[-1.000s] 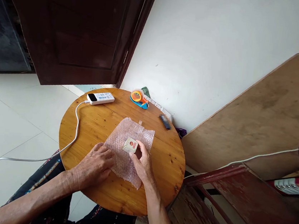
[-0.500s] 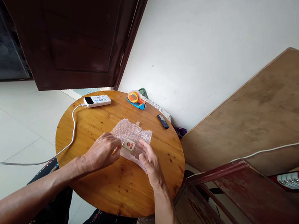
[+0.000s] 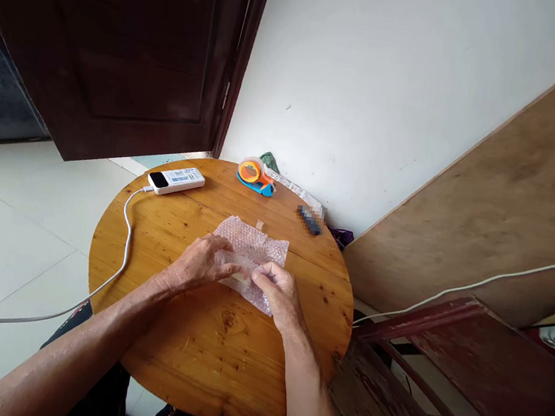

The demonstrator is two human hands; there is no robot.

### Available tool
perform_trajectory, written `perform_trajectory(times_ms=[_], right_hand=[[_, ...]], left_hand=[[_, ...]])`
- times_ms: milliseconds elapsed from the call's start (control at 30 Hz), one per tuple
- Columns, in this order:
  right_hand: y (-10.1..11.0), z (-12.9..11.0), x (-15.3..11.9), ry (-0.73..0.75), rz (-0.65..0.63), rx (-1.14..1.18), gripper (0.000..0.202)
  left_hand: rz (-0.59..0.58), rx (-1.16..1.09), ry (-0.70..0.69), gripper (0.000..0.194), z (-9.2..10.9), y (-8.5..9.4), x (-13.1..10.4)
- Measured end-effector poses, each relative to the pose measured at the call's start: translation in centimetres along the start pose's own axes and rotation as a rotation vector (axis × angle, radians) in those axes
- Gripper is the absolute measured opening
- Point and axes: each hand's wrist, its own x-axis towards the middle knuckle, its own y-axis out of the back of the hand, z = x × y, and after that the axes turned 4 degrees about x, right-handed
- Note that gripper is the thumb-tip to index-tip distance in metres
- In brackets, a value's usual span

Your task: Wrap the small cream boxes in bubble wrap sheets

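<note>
A sheet of pinkish bubble wrap (image 3: 253,237) lies on the round wooden table (image 3: 200,359) in front of me. Its near edge is lifted and folded over a small pale box, which shows only faintly through the plastic. My left hand (image 3: 204,261) closes its thumb and fingers on the left part of the fold. At the right part, my right hand (image 3: 278,293) pinches the same wrap between thumb and fingers. A small strip of tape (image 3: 259,225) sticks out from the wrap's far edge.
An orange and blue tape dispenser (image 3: 257,176) stands at the back. A white power bank (image 3: 176,180) with a white cable (image 3: 127,244) lies at the left. A blurred dark object (image 3: 309,219) sits at the back right. A wooden chair (image 3: 470,363) stands right of the table.
Both hands have closed on the bubble wrap and folded its near edge up over the small box, whose printed face showed before. The view has shifted slightly.
</note>
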Motion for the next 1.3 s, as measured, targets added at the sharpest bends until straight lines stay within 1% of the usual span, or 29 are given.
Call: perform_trajectory(times_ms=[167, 300, 367, 433, 467, 533, 600, 633, 667, 733, 767, 833, 867, 933, 1000, 1100, 1167, 1233, 1300], right_hand=[[0.0, 0.1, -0.4, -0.006, -0.003, 0.004, 0.020], [0.0, 0.1, -0.8, -0.021, -0.041, 0.010, 0.021], [0.2, 0.3, -0.8, -0.035, -0.054, 0.004, 0.025], [0.6, 0.5, -0.8, -0.025, -0.038, -0.048, 0.027], [0.8, 0.5, -0.9, -0.005, -0.010, -0.098, 0.026], [1.1, -0.2, -1.4, 0.093, 0.096, -0.249, 0.018], [1.2, -1.6, -2.4, 0.274, 0.224, -0.433, 0.011], [1.0, -2.4, -3.0, 0.384, 0.262, -0.516, 0.012], [0.7, -3.2, -3.5, 0.482, 0.259, -0.584, 0.015], [-0.3, -4.5, -4.4, 0.608, 0.140, -0.679, 0.019], [-0.8, -4.8, -4.5, 0.624, 0.056, -0.723, 0.020], [-1.9, -4.7, -4.5, 0.595, -0.058, -0.811, 0.019], [-2.4, -4.5, -4.4, 0.567, -0.081, -0.850, 0.018], [-2.8, -4.0, -4.1, 0.520, -0.083, -0.904, 0.016], [-2.9, -3.7, -3.9, 0.500, -0.082, -0.933, 0.015], [-2.7, -4.1, -4.0, 0.505, -0.125, -0.976, 0.019], [-2.7, -4.4, -4.0, 0.514, -0.156, -1.015, 0.023], [-2.9, -4.6, -3.9, 0.514, -0.163, -1.064, 0.023], [-3.3, -4.7, -3.7, 0.504, -0.149, -1.115, 0.019]], left_hand=[[-0.104, -0.108, 0.099, 0.018, 0.8, -0.6, 0.1], [-0.173, -0.191, 0.132, 0.019, 0.8, -0.4, -0.2], [-0.179, -0.226, 0.142, 0.018, 0.6, -0.5, -0.2], [-0.175, -0.254, 0.157, 0.018, 0.4, -0.6, -0.1], [-0.175, -0.269, 0.164, 0.018, 0.3, -0.7, -0.1], [-0.176, -0.290, 0.173, 0.018, 0.2, -0.9, 0.1], [-0.174, -0.292, 0.165, 0.017, 0.2, -1.0, 0.2], [-0.171, -0.289, 0.158, 0.017, 0.1, -1.0, 0.2], [-0.166, -0.287, 0.150, 0.017, 0.0, -1.1, 0.3], [-0.148, -0.279, 0.135, 0.018, -0.1, -1.3, 0.4], [-0.136, -0.268, 0.127, 0.019, -0.1, -1.4, 0.4], [-0.115, -0.222, 0.116, 0.019, -0.1, -1.6, 0.5], [-0.108, -0.187, 0.115, 0.019, -0.1, -1.5, 0.5], [-0.102, -0.114, 0.126, 0.019, 0.0, -1.1, 0.4], [-0.099, -0.063, 0.138, 0.022, 0.1, -0.2, 0.3], [-0.106, -0.017, 0.167, 0.032, 0.0, 1.5, -0.1], [-0.117, 0.055, 0.190, 0.034, -0.1, 2.2, -0.2], [-0.131, 0.153, 0.204, 0.033, -0.2, 2.2, -0.2], [-0.138, 0.228, 0.218, 0.032, -0.3, 1.7, -0.2]])
